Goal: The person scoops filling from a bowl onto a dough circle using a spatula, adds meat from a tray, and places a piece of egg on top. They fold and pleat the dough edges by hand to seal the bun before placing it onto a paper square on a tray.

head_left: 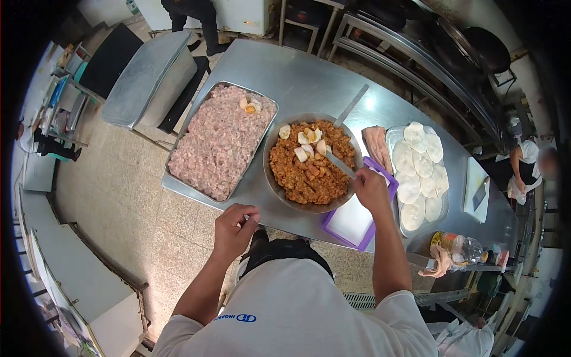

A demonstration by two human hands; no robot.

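My right hand (371,189) grips a flat metal utensil (340,163), its far end in the round metal pan (269,178). Reddish-brown minced filling (291,181) fills the pan, with pieces of boiled egg (309,138) and browned chunks on top. A flat metal handle (355,102) extends from the pan's far side. My left hand (235,229) hovers at the table's near edge, its fingers curled and seemingly holding nothing. Left of the pan lies a rectangular tray (270,123) of pale pink minced mixture (223,140), with egg pieces (250,106) at its far corner.
A purple-rimmed white container (352,223) sits right of the pan, partly behind my forearm. Farther right are pale dough rounds (410,187) in a tray (441,223), a board with a knife (477,196) and an oil bottle (449,241). A person (523,163) stands at right.
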